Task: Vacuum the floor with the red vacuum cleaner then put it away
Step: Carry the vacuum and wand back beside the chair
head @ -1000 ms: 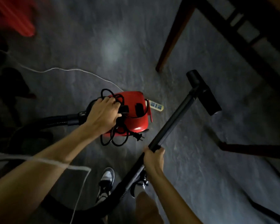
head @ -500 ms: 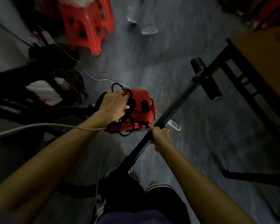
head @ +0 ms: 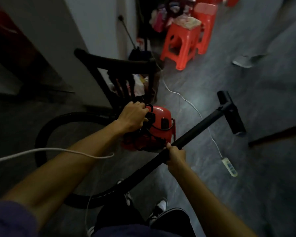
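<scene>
Since a second ago the person has carried the red vacuum cleaner [head: 161, 122] away from the power strip [head: 229, 167], now at four o'clock. Left hand [head: 132, 116] clenches its handle and bundled cord; right hand [head: 175, 155] grips the wand [head: 195, 130]. Best keep the nozzle [head: 231, 113] raised clear of the white cable [head: 186, 100].

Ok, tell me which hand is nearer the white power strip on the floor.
Right. The right hand grips the black wand, with the power strip on the floor just to its right. The left hand is farther off, on top of the red vacuum cleaner.

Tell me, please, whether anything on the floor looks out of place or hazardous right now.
Yes: a white power strip lies loose mid-floor, its white cord trailing across the walkway under the black wand. That looks like a trip or snag risk. A grey slipper also lies stray.
</scene>
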Motion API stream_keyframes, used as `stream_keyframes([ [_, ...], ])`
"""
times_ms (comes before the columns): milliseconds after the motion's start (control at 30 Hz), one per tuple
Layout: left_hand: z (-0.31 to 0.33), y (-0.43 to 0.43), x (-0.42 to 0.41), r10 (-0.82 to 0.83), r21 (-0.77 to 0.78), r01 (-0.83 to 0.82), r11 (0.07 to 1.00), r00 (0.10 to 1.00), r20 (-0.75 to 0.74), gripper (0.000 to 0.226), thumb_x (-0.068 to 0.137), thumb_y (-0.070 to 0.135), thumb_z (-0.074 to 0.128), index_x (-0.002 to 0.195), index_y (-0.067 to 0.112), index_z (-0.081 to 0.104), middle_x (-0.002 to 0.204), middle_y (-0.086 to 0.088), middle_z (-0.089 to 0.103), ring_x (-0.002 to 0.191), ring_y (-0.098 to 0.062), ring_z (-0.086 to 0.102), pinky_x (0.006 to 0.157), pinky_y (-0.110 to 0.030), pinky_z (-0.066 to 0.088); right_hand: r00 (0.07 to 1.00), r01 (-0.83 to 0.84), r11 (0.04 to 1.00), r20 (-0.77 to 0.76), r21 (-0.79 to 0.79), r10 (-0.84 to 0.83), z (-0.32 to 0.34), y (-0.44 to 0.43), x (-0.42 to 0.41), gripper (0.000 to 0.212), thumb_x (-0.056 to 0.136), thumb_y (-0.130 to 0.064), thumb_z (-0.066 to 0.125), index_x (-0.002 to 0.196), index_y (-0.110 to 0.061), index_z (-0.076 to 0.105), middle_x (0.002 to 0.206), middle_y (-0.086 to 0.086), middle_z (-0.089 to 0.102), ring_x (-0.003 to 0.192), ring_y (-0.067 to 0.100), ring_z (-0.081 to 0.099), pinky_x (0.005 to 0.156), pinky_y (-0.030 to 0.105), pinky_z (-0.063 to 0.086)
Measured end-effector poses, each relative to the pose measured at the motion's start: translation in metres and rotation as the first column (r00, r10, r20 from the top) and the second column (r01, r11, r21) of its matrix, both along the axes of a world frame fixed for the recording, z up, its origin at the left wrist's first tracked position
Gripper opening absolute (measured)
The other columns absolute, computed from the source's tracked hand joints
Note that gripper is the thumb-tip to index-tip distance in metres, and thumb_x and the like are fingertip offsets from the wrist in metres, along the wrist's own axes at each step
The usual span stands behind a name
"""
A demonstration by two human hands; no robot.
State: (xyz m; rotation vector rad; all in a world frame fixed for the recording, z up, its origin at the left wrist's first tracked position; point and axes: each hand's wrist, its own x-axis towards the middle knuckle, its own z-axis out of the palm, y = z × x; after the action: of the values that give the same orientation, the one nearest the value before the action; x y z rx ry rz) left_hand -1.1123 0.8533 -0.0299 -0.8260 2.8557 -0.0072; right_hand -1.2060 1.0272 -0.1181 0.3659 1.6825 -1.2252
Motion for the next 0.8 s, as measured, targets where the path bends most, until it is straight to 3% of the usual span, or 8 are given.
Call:
stream_keyframes([
  [367, -0.013, -0.076, 0.201, 0.145, 0.035, -0.145, 0.989, 0.989, -0.007, 0.039, 0.092, 0.037, 0.052, 0.123, 0.014, 0.054, 0.120, -0.008, 0.055, 0.112, -0.026, 0.050, 0.089, -0.037, 0.039, 0.982, -0.129, 0.987, -0.129, 0.098, 0.141, -0.005, -0.098, 0.172, 0.046, 0.091, -0.023, 0.061, 0.130, -0.010, 0.041, 0.120, 0.016, 0.056, 0.106, 0.033, 0.060, 0.093, 0.052, 0.052],
  [800, -0.029, -0.234, 0.366, 0.036, 0.006, -0.037, 0.999, 0.998, 0.053, 0.039, 0.091, 0.037, 0.051, 0.121, 0.013, 0.054, 0.119, -0.007, 0.055, 0.108, -0.025, 0.051, 0.086, -0.038, 0.039, 0.998, 0.044, 0.988, -0.047, 0.148, -0.037, -0.019, -0.244, 0.364, 0.049, 0.090, -0.022, 0.061, 0.127, -0.004, 0.036, 0.123, 0.019, 0.054, 0.110, 0.035, 0.058, 0.095, 0.052, 0.050],
])
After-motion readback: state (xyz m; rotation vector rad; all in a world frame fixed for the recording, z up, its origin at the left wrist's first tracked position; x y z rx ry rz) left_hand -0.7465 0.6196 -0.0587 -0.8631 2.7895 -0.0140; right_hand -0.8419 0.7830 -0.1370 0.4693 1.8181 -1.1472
